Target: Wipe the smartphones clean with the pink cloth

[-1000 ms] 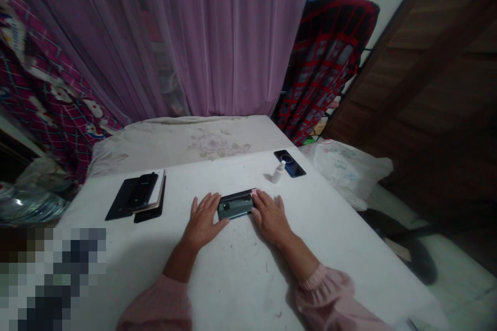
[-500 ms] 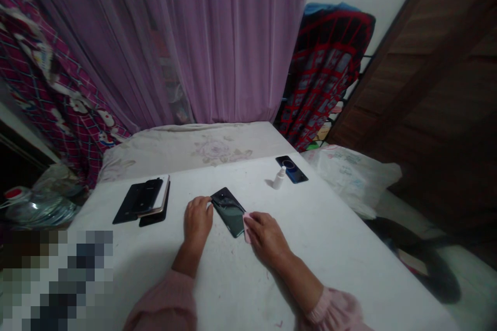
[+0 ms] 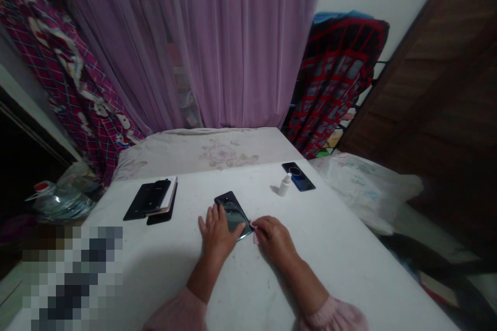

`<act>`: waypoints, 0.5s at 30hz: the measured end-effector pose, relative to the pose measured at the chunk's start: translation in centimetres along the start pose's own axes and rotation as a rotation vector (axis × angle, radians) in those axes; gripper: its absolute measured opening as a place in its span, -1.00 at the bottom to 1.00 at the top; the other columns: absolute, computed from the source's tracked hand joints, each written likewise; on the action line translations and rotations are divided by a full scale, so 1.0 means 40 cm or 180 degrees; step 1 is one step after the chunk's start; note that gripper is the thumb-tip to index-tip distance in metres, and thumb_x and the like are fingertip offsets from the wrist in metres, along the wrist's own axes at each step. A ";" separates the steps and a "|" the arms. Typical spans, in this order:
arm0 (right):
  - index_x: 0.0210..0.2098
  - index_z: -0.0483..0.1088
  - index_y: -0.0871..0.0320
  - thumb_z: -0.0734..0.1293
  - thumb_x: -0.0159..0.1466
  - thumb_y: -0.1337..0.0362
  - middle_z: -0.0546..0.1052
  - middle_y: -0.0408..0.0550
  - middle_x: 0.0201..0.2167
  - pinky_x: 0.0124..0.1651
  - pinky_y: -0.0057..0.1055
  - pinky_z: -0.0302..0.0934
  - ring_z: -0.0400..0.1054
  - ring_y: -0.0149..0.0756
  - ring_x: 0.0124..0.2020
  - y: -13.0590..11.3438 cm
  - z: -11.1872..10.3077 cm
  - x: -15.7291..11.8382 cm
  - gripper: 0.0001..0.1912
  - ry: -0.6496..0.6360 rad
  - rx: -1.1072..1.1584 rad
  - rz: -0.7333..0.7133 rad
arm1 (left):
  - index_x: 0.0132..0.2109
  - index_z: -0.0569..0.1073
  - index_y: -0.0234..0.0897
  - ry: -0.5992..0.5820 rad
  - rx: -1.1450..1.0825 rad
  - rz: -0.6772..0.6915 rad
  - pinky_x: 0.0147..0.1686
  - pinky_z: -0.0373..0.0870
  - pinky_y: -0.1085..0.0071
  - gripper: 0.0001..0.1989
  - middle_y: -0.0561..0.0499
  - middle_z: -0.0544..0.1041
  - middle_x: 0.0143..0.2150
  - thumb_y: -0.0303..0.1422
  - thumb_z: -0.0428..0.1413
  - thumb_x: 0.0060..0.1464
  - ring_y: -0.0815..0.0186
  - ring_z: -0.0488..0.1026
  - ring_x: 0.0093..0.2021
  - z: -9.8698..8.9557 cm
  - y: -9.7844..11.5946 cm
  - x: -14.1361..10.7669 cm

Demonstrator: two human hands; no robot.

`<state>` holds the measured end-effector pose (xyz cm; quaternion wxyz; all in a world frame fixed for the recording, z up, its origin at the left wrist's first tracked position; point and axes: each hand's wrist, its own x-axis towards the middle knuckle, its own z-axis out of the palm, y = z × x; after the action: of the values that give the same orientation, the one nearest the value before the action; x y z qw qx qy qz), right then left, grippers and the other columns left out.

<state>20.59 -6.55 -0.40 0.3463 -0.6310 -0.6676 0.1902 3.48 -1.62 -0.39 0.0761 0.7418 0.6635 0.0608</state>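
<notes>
At the centre of the frame, we rest our left hand (image 3: 219,231) on the dark phone (image 3: 235,213) lying on the white-covered table (image 3: 186,274), its fingers spread wide. Our right hand (image 3: 276,240) has its fingers pinched narrow on a pink cloth (image 3: 256,238) at the phone's lower right corner. We see a small white bottle (image 3: 284,186) beside a blue phone (image 3: 303,181) to the right, and a stack of devices (image 3: 157,197) at left.
</notes>
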 end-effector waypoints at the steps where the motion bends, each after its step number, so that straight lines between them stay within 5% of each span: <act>1: -0.25 0.55 0.09 0.25 0.18 0.32 0.58 -0.01 -0.26 -0.10 -0.32 0.27 0.42 -0.22 -0.20 0.015 -0.003 0.001 -0.76 0.0125 0.0248 0.0146 | 0.33 0.10 -0.49 -0.0043 -0.0006 -0.0038 0.25 -0.23 -0.19 -0.14 -0.37 0.05 0.37 0.08 -0.04 0.10 -0.13 -0.06 0.37 -0.004 0.009 0.007; 5: -0.34 0.53 0.17 0.36 0.10 0.03 0.57 -0.01 -0.43 -0.28 -0.30 0.30 0.41 -0.23 -0.40 0.077 -0.016 0.003 -0.68 0.0599 0.1774 0.0940 | 0.33 0.09 -0.53 -0.0129 -0.0049 -0.0037 0.21 -0.21 -0.28 -0.06 -0.46 0.00 0.37 0.12 0.00 0.02 -0.23 -0.09 0.37 -0.009 0.045 0.041; 8: -0.41 0.50 0.21 0.46 0.00 0.02 0.54 -0.03 -0.49 -0.35 -0.31 0.30 0.39 -0.27 -0.48 0.099 -0.039 0.005 -0.64 0.0778 0.2826 0.1404 | 0.33 0.07 -0.55 -0.0269 -0.0054 0.0164 0.18 -0.16 -0.32 -0.08 -0.50 -0.03 0.37 0.02 0.06 -0.01 -0.26 -0.09 0.36 -0.011 0.062 0.064; 11: -0.43 0.48 0.20 0.50 -0.06 0.07 0.55 -0.01 -0.47 -0.38 -0.30 0.32 0.39 -0.26 -0.48 0.098 -0.071 0.010 -0.66 0.0893 0.3365 0.1682 | 0.35 0.06 -0.42 -0.0639 -0.0042 0.0980 0.20 -0.11 -0.28 -0.14 -0.41 -0.06 0.39 -0.19 0.10 -0.06 -0.19 -0.06 0.37 -0.029 0.044 0.080; 13: -0.43 0.47 0.19 0.50 -0.08 0.08 0.55 -0.02 -0.47 -0.38 -0.30 0.31 0.39 -0.26 -0.48 0.095 -0.083 0.014 -0.66 0.0963 0.3445 0.1695 | 0.35 0.08 -0.23 -0.0945 -0.0072 0.1819 0.26 -0.14 -0.19 -0.17 -0.22 -0.04 0.42 -0.32 0.09 -0.11 -0.06 -0.04 0.38 -0.049 0.012 0.083; 15: -0.42 0.46 0.19 0.49 -0.05 0.08 0.54 -0.04 -0.47 -0.38 -0.34 0.29 0.38 -0.28 -0.48 0.095 -0.082 0.020 -0.67 0.1059 0.3273 0.1594 | 0.31 0.15 -0.02 -0.1003 -0.0095 0.2212 0.27 -0.18 -0.18 -0.21 -0.03 0.03 0.41 -0.45 0.05 -0.13 0.04 -0.02 0.38 -0.063 -0.029 0.079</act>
<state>25.62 -5.87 -0.57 0.6521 -0.5419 -0.2575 0.4635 2.21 1.72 1.82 0.1629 0.9216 0.3515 -0.0221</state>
